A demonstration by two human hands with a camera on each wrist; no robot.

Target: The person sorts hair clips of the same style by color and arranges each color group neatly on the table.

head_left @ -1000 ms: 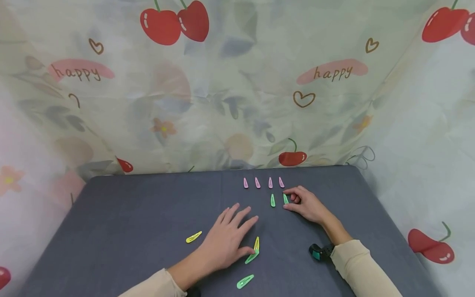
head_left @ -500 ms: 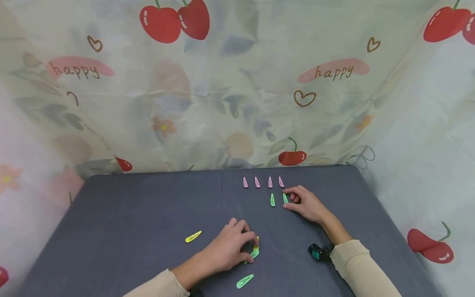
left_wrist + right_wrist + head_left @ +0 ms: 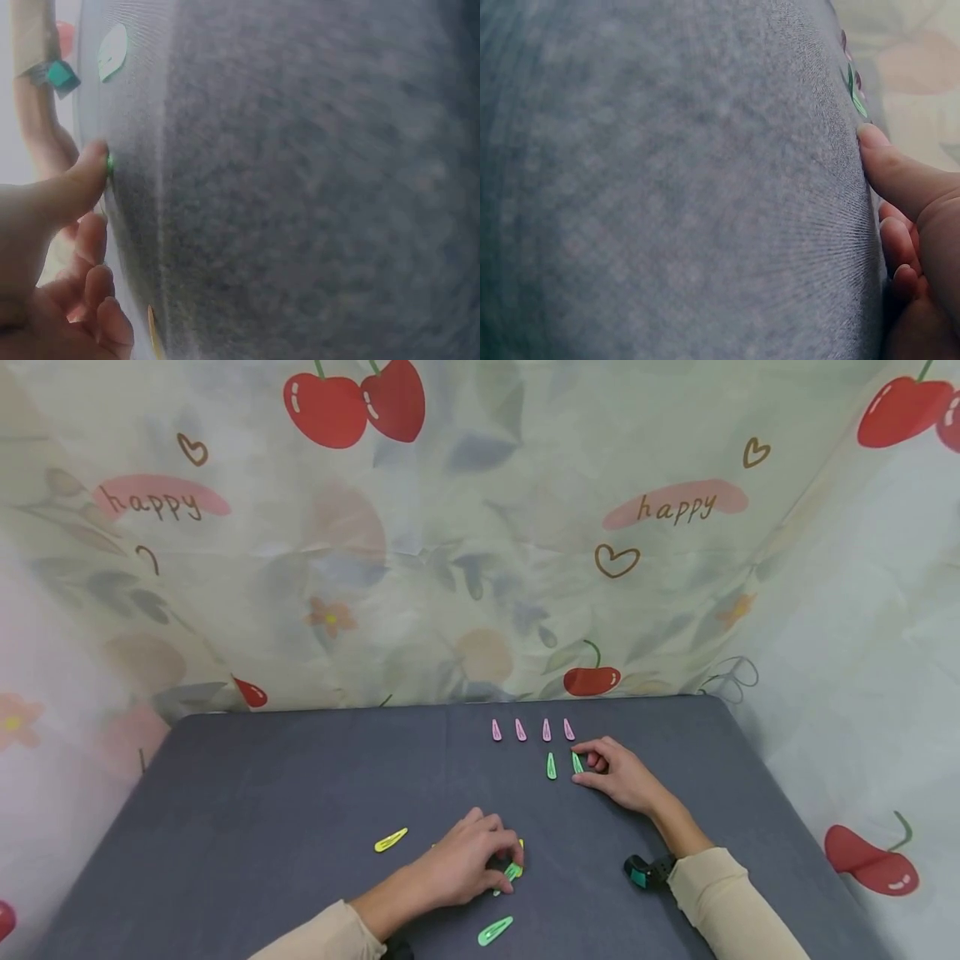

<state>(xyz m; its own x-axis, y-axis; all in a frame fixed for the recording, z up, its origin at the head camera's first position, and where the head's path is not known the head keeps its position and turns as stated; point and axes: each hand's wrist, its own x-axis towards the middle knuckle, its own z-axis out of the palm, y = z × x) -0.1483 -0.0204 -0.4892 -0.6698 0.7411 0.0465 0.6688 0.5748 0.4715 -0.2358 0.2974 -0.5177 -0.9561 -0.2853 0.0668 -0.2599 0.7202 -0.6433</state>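
Note:
In the head view my left hand (image 3: 467, 862) pinches a green snap hair clip (image 3: 512, 872) between thumb and forefinger, low over the cloth. A yellow hair clip (image 3: 521, 870) lies partly behind it. In the left wrist view only a green sliver (image 3: 110, 164) shows beyond the thumb. My right hand (image 3: 621, 775) has its thumb and forefinger at the two ends of another green hair clip (image 3: 577, 763), on the cloth. Left of that lies a matching green clip (image 3: 551, 766). Behind them runs a row of several pink hair clips (image 3: 521, 730).
A loose green hair clip (image 3: 495, 931) lies nearer the front. One yellow hair clip (image 3: 391, 840) is left of my left hand. The dark grey cloth-covered table (image 3: 285, 777) ends at a printed curtain (image 3: 450, 593). A wrist device (image 3: 647, 870) sits by the right cuff.
My left hand has drawn back slightly, and its spread fingers have curled to pinch the green hair clip, which has shifted a little against the yellow one. The right hand stays in place.

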